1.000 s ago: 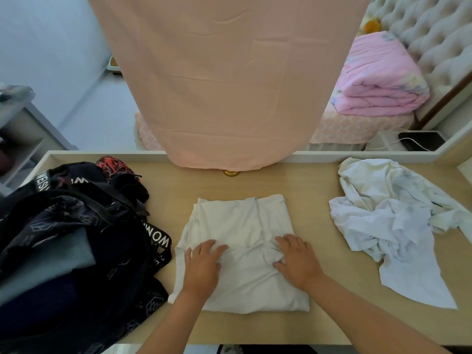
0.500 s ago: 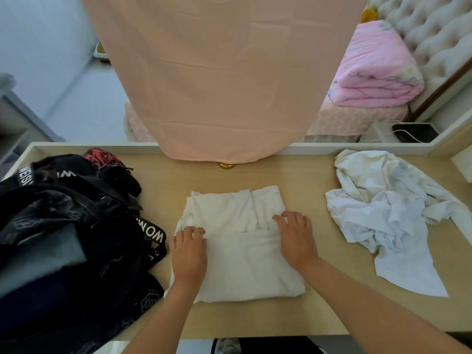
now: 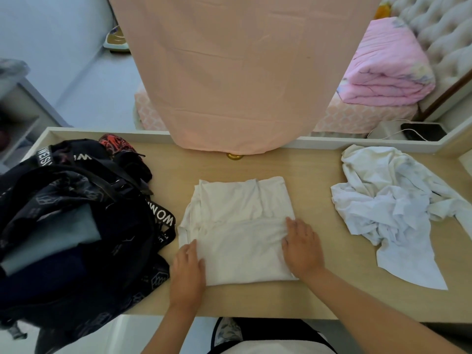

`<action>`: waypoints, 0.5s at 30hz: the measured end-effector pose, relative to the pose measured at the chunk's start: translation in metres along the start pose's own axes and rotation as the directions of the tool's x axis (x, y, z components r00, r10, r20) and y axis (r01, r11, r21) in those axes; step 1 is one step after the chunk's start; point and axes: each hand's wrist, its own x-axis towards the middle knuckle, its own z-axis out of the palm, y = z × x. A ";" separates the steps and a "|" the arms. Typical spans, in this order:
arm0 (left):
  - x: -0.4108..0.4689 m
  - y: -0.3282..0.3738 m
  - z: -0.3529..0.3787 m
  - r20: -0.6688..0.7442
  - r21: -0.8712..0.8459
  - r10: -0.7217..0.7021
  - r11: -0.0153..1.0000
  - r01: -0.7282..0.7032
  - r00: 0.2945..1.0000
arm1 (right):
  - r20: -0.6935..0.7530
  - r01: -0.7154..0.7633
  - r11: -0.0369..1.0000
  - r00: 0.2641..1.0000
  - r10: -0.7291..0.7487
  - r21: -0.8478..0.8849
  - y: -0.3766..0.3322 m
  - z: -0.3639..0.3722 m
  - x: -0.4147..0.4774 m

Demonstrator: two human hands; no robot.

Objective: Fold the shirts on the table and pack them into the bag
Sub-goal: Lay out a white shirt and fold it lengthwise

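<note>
The folded shirt [image 3: 240, 226] at centre is soft, matt white cloth, faintly creased — the table [image 3: 319, 175] pale, smooth wood-grain; the bag [image 3: 76, 226] at left dark matt woven fabric.

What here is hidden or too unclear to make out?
Head view:
Bag: cut off by left edge; contents dark.
Crumpled white pile: shirt count lost in folds.
Gold object: mostly under the peach cloth.
Left hand: whether fingers tuck under the folded shirt.
</note>
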 end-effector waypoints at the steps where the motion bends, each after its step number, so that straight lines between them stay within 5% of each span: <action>1: -0.005 -0.002 -0.004 -0.015 0.008 -0.035 0.999 0.035 0.999 | -0.012 -0.123 0.992 0.992 0.124 0.033 -0.002 -0.002 -0.010; 3: -0.012 -0.005 -0.007 -0.033 0.056 0.029 0.998 -0.028 0.999 | 0.020 -0.250 0.965 0.968 0.249 0.081 -0.001 -0.007 -0.027; 5: -0.015 -0.006 -0.006 -0.031 0.072 0.028 0.997 -0.026 0.999 | 0.133 -0.232 0.965 0.967 0.216 0.123 0.002 -0.008 -0.038; 8: -0.022 -0.009 -0.003 -0.049 0.142 0.018 0.990 -0.011 0.999 | 0.169 -0.134 0.988 0.978 0.120 0.074 0.013 -0.005 -0.041; 13: -0.030 -0.003 -0.001 -0.185 0.215 0.303 0.941 -0.262 0.935 | 0.008 0.042 0.988 0.999 -0.042 -0.145 0.024 -0.002 -0.034; 15: -0.015 0.016 -0.004 -0.106 0.205 0.466 0.875 -0.439 0.879 | -0.036 0.221 0.964 0.973 -0.228 -0.149 0.015 -0.003 -0.027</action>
